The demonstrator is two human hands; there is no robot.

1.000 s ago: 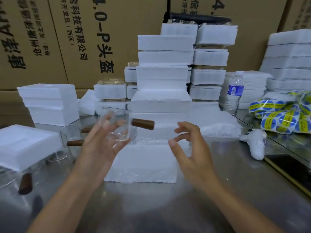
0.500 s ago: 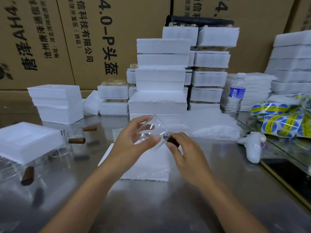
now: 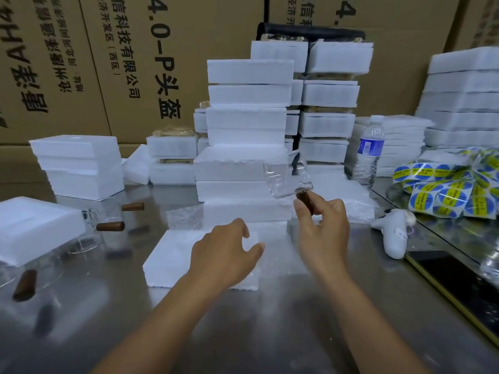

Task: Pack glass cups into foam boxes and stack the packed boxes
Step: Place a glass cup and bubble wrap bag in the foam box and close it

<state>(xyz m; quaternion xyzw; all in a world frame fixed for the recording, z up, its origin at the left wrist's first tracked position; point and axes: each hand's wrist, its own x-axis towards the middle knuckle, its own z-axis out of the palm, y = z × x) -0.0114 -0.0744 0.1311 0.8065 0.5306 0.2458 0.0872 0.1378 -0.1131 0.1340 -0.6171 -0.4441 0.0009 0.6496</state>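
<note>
The shiny metal table [image 3: 270, 319] lies below both hands. A tall stack of white foam boxes [image 3: 248, 117] stands just behind the fingers; a careless swing could topple it. A flat white foam box [image 3: 172, 255] lies under the left hand [image 3: 224, 255], whose fingers are apart and hold nothing. The clear glass cup with brown wooden handle [image 3: 283, 176] is tilted above the right hand [image 3: 324, 233], which pinches only its handle, so it may slip and break.

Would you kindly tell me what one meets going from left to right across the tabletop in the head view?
Foam slab → brown-handled cup → left hand → right hand, pinching the glass cup by its handle → white controller → sticker rolls.
</note>
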